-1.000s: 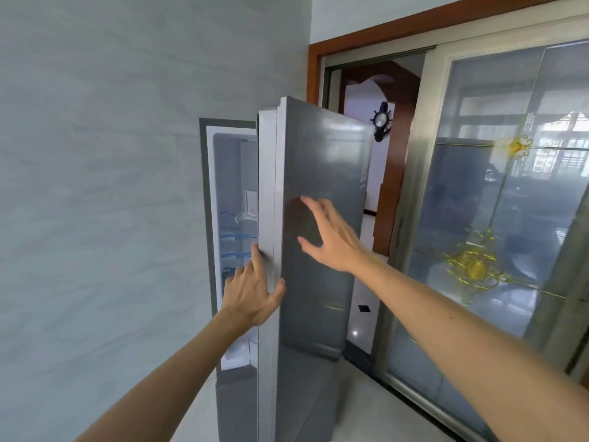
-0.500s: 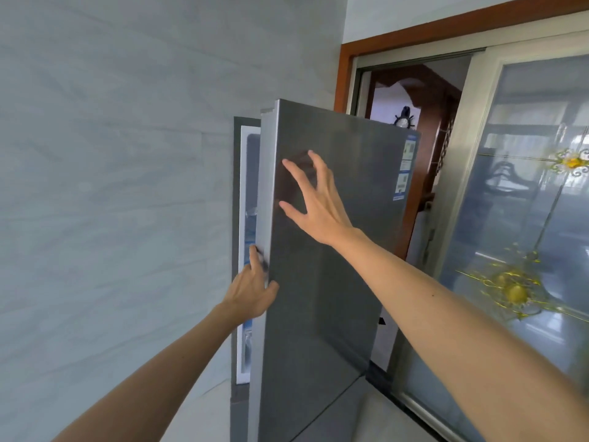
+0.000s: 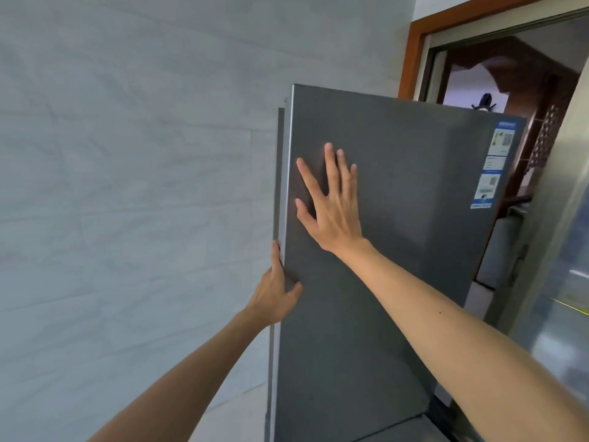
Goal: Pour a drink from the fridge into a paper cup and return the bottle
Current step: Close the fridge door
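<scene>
The grey fridge door [image 3: 398, 218] fills the middle of the head view and lies almost flush with the fridge body; only a thin dark gap shows along its left edge. My right hand [image 3: 331, 202] presses flat on the door's front, fingers spread and straight. My left hand [image 3: 277, 288] rests on the door's left edge lower down, with its fingers straight along the side and its thumb on the front face. No bottle or paper cup is in view, and the fridge's inside is hidden.
A pale tiled wall [image 3: 127, 186] runs close along the fridge's left side. To the right stand a wooden door frame [image 3: 411, 52] and a sliding glass door [image 3: 567, 250]. Stickers [image 3: 494, 164] sit on the door's upper right corner.
The fridge door has swung from well open to nearly shut. The lit shelves inside are no longer visible. Both hands followed the door, and the right hand's palm now lies flat on it.
</scene>
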A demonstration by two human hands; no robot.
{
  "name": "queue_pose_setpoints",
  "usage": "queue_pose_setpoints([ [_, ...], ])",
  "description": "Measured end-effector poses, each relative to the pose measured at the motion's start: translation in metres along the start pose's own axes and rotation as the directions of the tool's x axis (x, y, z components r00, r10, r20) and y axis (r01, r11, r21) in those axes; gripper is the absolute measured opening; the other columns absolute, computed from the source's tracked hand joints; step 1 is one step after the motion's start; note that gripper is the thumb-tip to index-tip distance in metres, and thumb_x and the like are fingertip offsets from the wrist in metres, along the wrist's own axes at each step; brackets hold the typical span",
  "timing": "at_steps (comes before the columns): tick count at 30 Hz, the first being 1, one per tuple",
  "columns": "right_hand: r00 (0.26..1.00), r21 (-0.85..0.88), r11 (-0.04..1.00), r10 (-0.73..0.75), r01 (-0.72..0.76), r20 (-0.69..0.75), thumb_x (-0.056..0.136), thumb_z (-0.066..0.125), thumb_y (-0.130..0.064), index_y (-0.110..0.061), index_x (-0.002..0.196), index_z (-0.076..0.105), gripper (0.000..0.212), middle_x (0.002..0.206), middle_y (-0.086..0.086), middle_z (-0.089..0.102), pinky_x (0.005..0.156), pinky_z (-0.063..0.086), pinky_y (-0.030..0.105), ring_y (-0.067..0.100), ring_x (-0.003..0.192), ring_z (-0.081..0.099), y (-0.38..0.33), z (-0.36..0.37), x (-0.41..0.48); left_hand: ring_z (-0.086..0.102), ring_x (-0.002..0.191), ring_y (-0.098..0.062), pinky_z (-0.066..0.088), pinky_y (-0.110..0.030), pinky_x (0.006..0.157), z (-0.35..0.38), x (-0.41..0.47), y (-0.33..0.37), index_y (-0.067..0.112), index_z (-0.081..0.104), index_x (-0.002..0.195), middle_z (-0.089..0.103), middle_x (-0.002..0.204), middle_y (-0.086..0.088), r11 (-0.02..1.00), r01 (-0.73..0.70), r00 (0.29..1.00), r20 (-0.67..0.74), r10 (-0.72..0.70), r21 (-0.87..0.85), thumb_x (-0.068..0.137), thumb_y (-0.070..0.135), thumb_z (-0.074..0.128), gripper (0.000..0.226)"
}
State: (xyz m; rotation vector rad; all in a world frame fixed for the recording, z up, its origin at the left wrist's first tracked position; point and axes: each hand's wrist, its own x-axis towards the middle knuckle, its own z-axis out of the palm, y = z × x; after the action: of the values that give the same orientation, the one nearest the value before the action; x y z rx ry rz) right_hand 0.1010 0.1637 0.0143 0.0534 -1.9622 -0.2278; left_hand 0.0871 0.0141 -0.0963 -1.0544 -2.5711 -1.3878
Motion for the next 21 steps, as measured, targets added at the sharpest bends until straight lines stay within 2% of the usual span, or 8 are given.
queue_pose_setpoints([
  [4,0.998,0.038,0.999,0.006,-0.004,-0.057,0.095,0.047,-0.041,-0.025,0.153,0.033,0.061,0.16,0.025,0.016,0.118,0.009,0.062,0.043,0.149,0.011,0.001,0.028,0.008,0.056,0.121,-0.025,0.04,-0.021,0.088,0.005,0.017,-0.009,0.015,-0.017,0.155,0.049,0.132,0.004,0.998,0.043,0.998,-0.042,-0.045,-0.049,0.097,0.014,0.052,0.09],
  [6,0.997,0.042,0.999,0.013,-0.01,-0.073,0.096,0.047,-0.041,-0.026,0.152,0.034,0.06,0.16,0.024,0.017,0.118,0.01,0.062,0.042,0.148,0.013,0.002,0.04,0.013,0.054,0.127,-0.027,0.04,-0.023,0.093,0.009,0.027,-0.017,0.016,-0.013,0.156,0.046,0.146,-0.001,0.996,0.058,0.995,-0.073,-0.064,-0.073,0.098,0.012,0.051,0.086],
  [8,0.997,0.044,0.999,0.012,-0.008,-0.082,0.097,0.046,-0.042,-0.026,0.152,0.035,0.059,0.159,0.024,0.019,0.118,0.011,0.062,0.042,0.148,0.015,0.003,0.052,0.017,0.053,0.128,-0.027,0.042,-0.027,0.097,0.013,0.035,-0.022,0.017,-0.008,0.157,0.045,0.149,-0.003,0.992,0.079,0.99,-0.11,-0.089,-0.096,0.098,0.011,0.05,0.082],
  [17,0.992,0.0,1.0,-0.019,0.019,-0.124,0.097,0.048,-0.04,-0.026,0.151,0.038,0.057,0.158,0.023,0.023,0.117,0.014,0.062,0.042,0.148,0.018,0.014,0.095,0.027,0.059,0.117,-0.026,0.041,-0.025,0.088,0.024,0.068,-0.035,0.02,0.012,0.153,0.052,0.128,0.011,0.982,0.121,0.965,-0.214,-0.151,-0.144,0.099,0.011,0.047,0.064],
  [21,0.99,-0.019,1.0,-0.023,0.021,-0.137,0.096,0.048,-0.039,-0.027,0.151,0.037,0.057,0.158,0.024,0.025,0.117,0.014,0.062,0.042,0.147,0.019,0.017,0.11,0.03,0.058,0.115,-0.021,0.04,-0.023,0.088,0.026,0.08,-0.041,0.021,0.016,0.152,0.052,0.128,0.012,0.979,0.125,0.957,-0.24,-0.162,-0.163,0.099,0.01,0.047,0.063],
])
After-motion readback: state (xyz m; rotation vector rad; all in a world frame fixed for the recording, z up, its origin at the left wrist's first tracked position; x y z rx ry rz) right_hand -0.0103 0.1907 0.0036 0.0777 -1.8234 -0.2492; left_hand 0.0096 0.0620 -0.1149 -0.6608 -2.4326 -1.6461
